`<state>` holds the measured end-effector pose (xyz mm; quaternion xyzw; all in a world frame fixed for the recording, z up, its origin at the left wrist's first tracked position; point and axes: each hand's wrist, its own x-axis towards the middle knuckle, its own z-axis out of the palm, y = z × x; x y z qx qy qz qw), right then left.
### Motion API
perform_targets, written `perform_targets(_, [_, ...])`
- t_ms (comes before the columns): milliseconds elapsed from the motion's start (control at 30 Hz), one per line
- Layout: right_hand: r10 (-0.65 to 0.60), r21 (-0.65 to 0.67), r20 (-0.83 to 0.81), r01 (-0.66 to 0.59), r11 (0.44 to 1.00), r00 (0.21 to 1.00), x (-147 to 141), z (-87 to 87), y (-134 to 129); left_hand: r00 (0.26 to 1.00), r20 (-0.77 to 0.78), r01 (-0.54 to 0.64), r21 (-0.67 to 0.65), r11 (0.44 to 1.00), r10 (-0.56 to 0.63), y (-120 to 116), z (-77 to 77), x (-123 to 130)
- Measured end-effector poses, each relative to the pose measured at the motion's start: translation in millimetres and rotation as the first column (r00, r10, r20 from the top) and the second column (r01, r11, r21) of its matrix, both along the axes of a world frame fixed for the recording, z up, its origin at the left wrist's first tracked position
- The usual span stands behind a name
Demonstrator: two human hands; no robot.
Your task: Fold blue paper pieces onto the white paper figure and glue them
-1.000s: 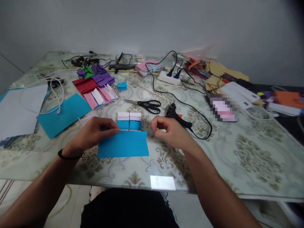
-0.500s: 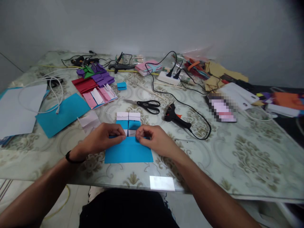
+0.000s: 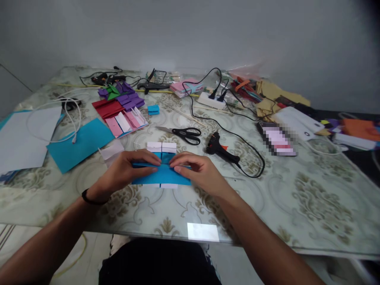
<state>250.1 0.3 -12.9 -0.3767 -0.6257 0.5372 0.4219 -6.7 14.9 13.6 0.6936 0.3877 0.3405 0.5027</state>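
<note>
A blue sheet of paper [image 3: 162,175] is held at its far edge by both hands, near the table's front. My left hand [image 3: 130,165] pinches its left part and my right hand [image 3: 192,168] its right part, thumbs on the near side. Under the sheet lies a piece of folded white and blue paper strips [image 3: 162,146]; its white ends show beyond and in front of the blue sheet. Scissors with black handles [image 3: 186,134] lie just past my right hand. A black glue gun [image 3: 221,150] rests to its right, its cord running to the power strip.
Folded paper pieces in red, purple and pink [image 3: 126,122] lie at back left. Blue paper [image 3: 80,144] and white sheets [image 3: 28,136] with a white cable are on the left. A power strip [image 3: 211,100] stands at the back; a phone [image 3: 276,138] lies right.
The blue sheet's near edge has moved away from me, uncovering white strip ends in front of it. My hands have shifted slightly forward, and the sheet now looks narrower front to back.
</note>
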Motion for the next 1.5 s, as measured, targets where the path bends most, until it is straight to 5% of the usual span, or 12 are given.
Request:
perform_targets(133, [-0.078,0.051,-0.04,0.08,0.996,0.996,1,-4.5,3,1.0,-0.007,-0.008,0.022,1.0,0.008,0,-3.1,-2])
perform_targets(333, [-0.197,-0.152,-0.129,0.177,0.972,0.972,-7,-7.1,0,0.998,-0.014,-0.061,-0.05,0.997,0.06,-4,-9.4,2])
perform_targets(500, [-0.189,-0.162,-0.116,0.169,0.972,0.975,-16,-4.0,-6,0.991,-0.108,0.048,-0.234,0.971,-0.075,-9,-7.8,10])
perform_targets(733, [-0.132,-0.189,0.018,0.133,0.973,0.991,-20,-5.5,-13,0.987,-0.147,0.04,-0.198,0.979,-0.07,-14,-12.3,15])
perform_targets(900, [-0.127,-0.113,0.101,0.138,0.984,0.987,-21,1.5,-18,0.965,-0.227,0.101,-0.134,0.986,-0.129,-14,-10.1,14])
perform_targets(1200, [-0.179,0.276,0.095,0.146,0.95,0.979,-17,17.0,-24,0.949,-0.298,0.113,0.028,0.993,-0.099,-14,-3.7,13])
perform_targets(1367, [-0.21,0.328,0.085,0.172,0.929,0.974,-18,19.2,-31,0.952,-0.285,0.126,0.045,0.991,-0.108,-16,-3.4,15])
perform_targets(1500, [-0.252,0.232,0.049,0.234,0.944,0.966,-15,19.7,-29,0.94,-0.302,0.158,-0.023,0.987,-0.158,-16,-3.5,14])
